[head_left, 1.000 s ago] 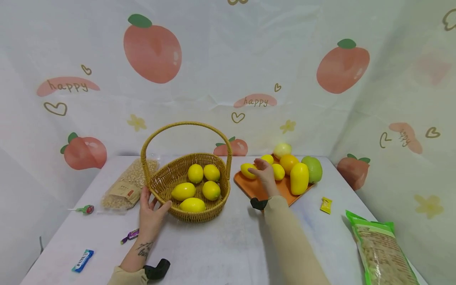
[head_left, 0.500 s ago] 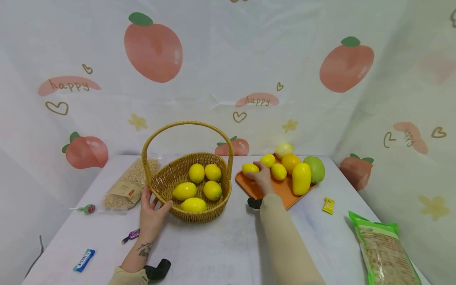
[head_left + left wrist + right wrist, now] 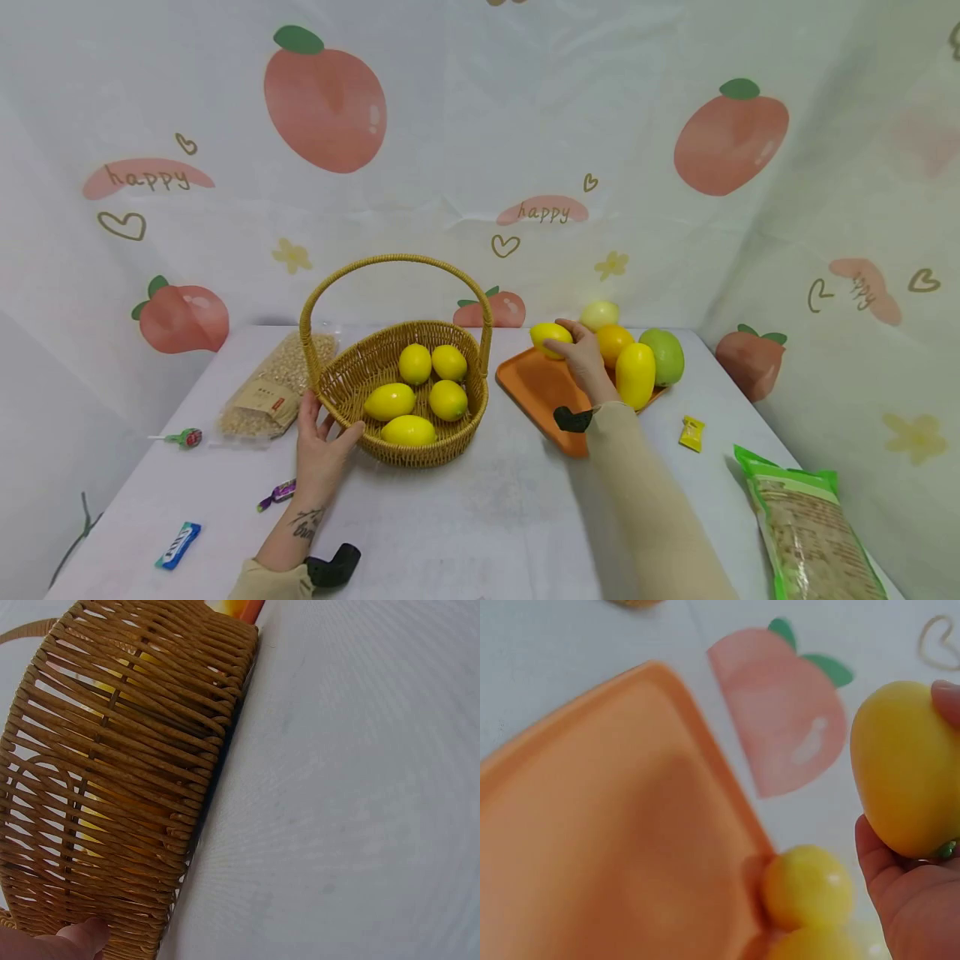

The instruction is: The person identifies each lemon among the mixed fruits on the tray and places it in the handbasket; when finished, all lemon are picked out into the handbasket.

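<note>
Five lemons (image 3: pixel 389 402) in the basket (image 3: pixel 423 457), a sixth lemon (image 3: pixel 550 337) in my right hand (image 3: pixel 587 362)

I pinch the sixth lemon between the thumb and fingers of my right hand, near the far edge of the orange tray (image 3: pixel 536 392). The right wrist view shows it raised, with the white backdrop (image 3: pixel 450 100) behind it. In that same view two yellow lemons (image 3: pixel 808 887) sit at the tray's edge, touching each other.

My left hand (image 3: pixel 321 454) is spread against the near left side of the basket, thumb and fingers apart; the left wrist view shows a fingertip (image 3: pixel 94 930) against the wicker. The basket stands upright, its handle (image 3: pixel 393 259) arching above the fruit.

On the right part of the tray I see an orange (image 3: pixel 615 342), a long yellow fruit (image 3: pixel 635 375) and a round green fruit (image 3: pixel 664 357) crowded together, with a paler lemon (image 3: pixel 600 313) behind them.

A clear bag of grains (image 3: pixel 281 383) lies just left of the basket. Farther left are a lollipop (image 3: pixel 187 437) and a blue-wrapped sweet (image 3: pixel 178 546), and a purple-wrapped sweet (image 3: pixel 279 493) lies beside my left forearm. Right of the tray are a small yellow packet (image 3: pixel 692 433) and a green-edged bag (image 3: pixel 813 529).
</note>
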Demonstrator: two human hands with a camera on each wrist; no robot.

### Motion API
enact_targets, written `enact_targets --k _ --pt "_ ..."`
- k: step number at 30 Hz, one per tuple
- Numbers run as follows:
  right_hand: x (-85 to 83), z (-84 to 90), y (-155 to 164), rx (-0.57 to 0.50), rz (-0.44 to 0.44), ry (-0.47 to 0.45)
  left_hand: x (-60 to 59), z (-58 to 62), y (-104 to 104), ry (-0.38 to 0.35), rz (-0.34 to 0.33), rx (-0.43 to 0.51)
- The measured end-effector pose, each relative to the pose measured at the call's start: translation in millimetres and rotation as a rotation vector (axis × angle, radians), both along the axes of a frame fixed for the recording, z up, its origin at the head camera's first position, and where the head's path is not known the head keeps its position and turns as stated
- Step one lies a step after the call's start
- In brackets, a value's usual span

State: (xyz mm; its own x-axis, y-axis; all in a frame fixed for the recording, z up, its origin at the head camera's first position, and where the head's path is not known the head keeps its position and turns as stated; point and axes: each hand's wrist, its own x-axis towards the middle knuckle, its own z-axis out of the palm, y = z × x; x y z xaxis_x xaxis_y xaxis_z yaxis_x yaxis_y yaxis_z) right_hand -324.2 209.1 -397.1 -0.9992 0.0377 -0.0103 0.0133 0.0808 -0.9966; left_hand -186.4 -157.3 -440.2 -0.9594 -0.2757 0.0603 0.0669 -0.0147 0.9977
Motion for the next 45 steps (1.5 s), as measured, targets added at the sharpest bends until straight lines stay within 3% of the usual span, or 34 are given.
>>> enact_targets --k 7,11,17,23,29,34,45 --pt "27.7 11.7 8.0 0.002 0.094 0.013 -0.1 -1.1 -0.8 -0.028 -0.005 -0.002" --pt "49.2 15.3 6.2 -0.050 0.153 0.024 -0.8 -0.8 -1.1 -0.034 -0.009 0.001" --pt "76.3 18.4 -4.4 -0.102 0.229 0.046 -0.4 1.1 -0.7 -0.024 -0.014 0.005" --pt "91.6 20.6 -23.7 -0.145 0.335 0.093 0.9 1.8 -0.2 -0.012 -0.011 0.006" --pt "95.4 23.3 -46.0 -0.187 0.437 0.131 2.0 2.2 1.1 -0.014 -0.004 0.012" --pt "93.4 24.5 -63.4 -0.211 0.481 0.102 2.7 2.2 2.1 -0.018 -0.005 0.016" --pt "79.6 32.7 -115.8 -0.137 0.563 0.092 1.6 1.5 0.2 -0.014 -0.005 0.007"
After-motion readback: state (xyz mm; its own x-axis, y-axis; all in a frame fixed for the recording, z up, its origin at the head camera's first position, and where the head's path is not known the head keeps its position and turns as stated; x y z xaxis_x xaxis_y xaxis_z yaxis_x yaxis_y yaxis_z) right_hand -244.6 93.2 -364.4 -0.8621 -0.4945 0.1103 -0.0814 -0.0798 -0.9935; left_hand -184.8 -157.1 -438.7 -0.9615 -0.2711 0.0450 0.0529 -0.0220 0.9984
